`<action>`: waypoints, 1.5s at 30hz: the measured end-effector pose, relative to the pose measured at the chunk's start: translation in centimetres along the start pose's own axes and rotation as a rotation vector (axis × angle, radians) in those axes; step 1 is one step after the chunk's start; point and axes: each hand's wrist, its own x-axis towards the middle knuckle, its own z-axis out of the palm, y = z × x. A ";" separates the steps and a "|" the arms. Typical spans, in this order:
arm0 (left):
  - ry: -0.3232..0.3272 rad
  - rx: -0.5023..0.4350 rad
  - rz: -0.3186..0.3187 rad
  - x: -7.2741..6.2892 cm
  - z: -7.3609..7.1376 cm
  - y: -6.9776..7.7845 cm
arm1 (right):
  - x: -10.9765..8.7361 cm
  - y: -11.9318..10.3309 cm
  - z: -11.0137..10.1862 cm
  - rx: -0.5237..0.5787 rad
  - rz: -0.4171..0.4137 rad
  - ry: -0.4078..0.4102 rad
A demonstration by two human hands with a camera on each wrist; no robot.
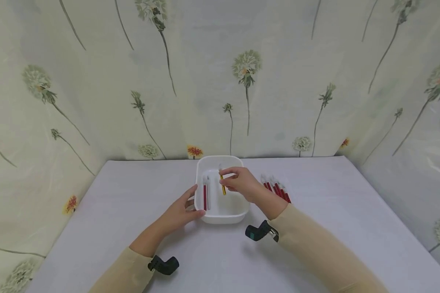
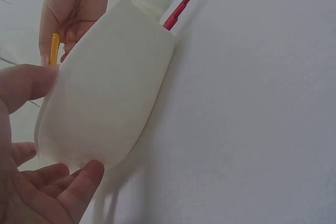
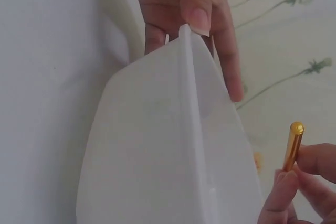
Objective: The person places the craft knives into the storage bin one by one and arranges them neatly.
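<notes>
The right hand (image 1: 238,182) grips a slim yellow cylindrical stick with a pale translucent tip (image 1: 222,185) between thumb and fingers, tilted, over the interior of a white rectangular plastic tray with rounded corners (image 1: 225,219). The wrist views show the yellow stick's near end raised above the rim; it is not yet laid down. Across from the right hand, the left hand (image 1: 179,211) holds the tray at its near corner on that hand's side, thumb at the rim, fingers against the outer wall. Just inside the wall by the left hand lie one slim red stick (image 1: 205,197) and, directly beside it, one slim pale grey stick (image 1: 208,197); these two are judged placed. Beyond the right hand's outer side, partly behind its forearm, a row of slim red sticks with translucent tips (image 1: 277,190) lies on the white-covered counter (image 1: 220,256); an exact count is not possible. Assessment: placing is at an early stage, the yellow stick in progress and the row outside apparently outstanding.
</notes>
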 end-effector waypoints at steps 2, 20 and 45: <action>-0.001 -0.002 0.005 0.0 -0.1 0.0 | 0.4 0.1 0.5 0.002 0.010 0.003; -0.028 -0.024 0.050 0.2 -0.4 0.1 | 3.0 1.3 3.1 -0.062 0.083 0.024; -0.020 -0.030 0.029 0.1 -0.4 -0.2 | 4.0 2.9 4.8 -0.132 0.068 0.000</action>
